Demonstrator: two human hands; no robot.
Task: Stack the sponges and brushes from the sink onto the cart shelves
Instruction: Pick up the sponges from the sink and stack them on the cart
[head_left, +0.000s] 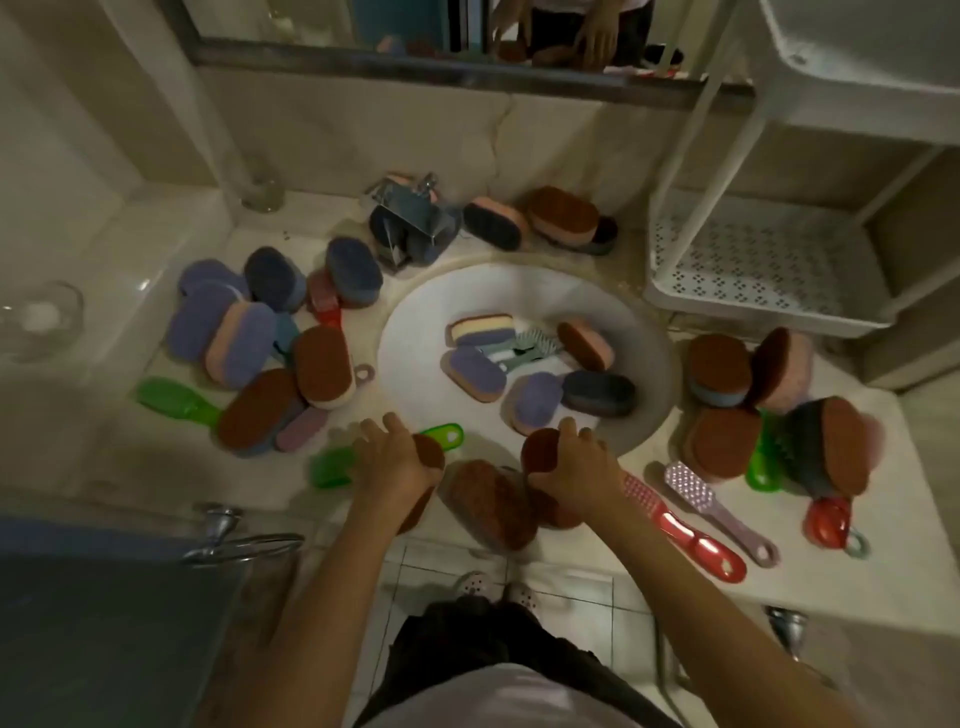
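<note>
My left hand (392, 457) grips a brown sponge (428, 451) at the sink's near rim. My right hand (574, 467) grips another brown sponge (537, 451) beside it. A third brown sponge (491, 501) lies between them on the counter edge. The round white sink (415, 332) holds several sponges, among them a striped one (480, 327), a purple one (475, 374) and a dark one (597, 392), plus a grey-green brush (530, 348). The white cart's perforated shelf (753, 265) stands at the right, bare.
Piles of sponges lie left (249, 332) and right (727, 374) of the sink and behind the faucet (415, 213). Green brushes (176, 400), a red brush (680, 530) and a pink brush (711, 499) rest on the counter. A glass bowl (41, 317) sits far left.
</note>
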